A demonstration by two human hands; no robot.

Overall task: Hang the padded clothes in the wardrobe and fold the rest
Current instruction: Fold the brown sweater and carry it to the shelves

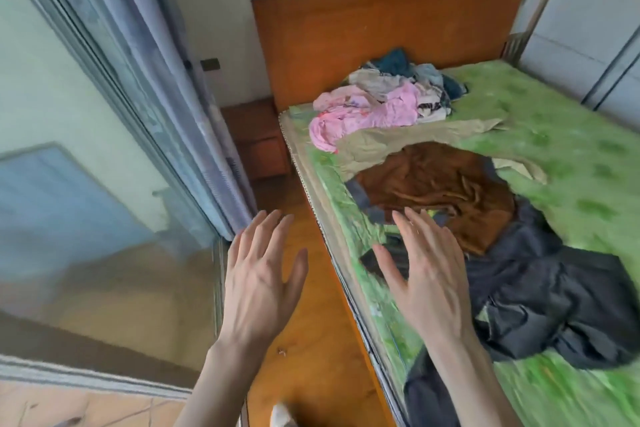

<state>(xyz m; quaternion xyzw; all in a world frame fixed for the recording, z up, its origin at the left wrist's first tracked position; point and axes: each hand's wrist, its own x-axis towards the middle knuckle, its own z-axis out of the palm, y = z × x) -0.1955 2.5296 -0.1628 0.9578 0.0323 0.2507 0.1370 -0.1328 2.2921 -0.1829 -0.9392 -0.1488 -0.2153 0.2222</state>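
A dark navy jacket (547,291) with a brown fleece lining (440,184) lies spread open on the green bed (571,156). A beige garment (398,140) lies just beyond it. Farther back sits a heap of clothes with a pink piece (363,114) in front. My left hand (261,274) hovers over the wooden floor beside the bed, fingers straight and spread, holding nothing. My right hand (426,274) is stretched out above the bed's near edge, over the jacket's near part, fingers straight and empty.
An orange wooden headboard (388,17) stands at the far end, with a small wooden nightstand (256,139) beside it. A glass sliding door (104,184) and curtain (162,55) run along the left. Pale panels (588,28) rise at the right.
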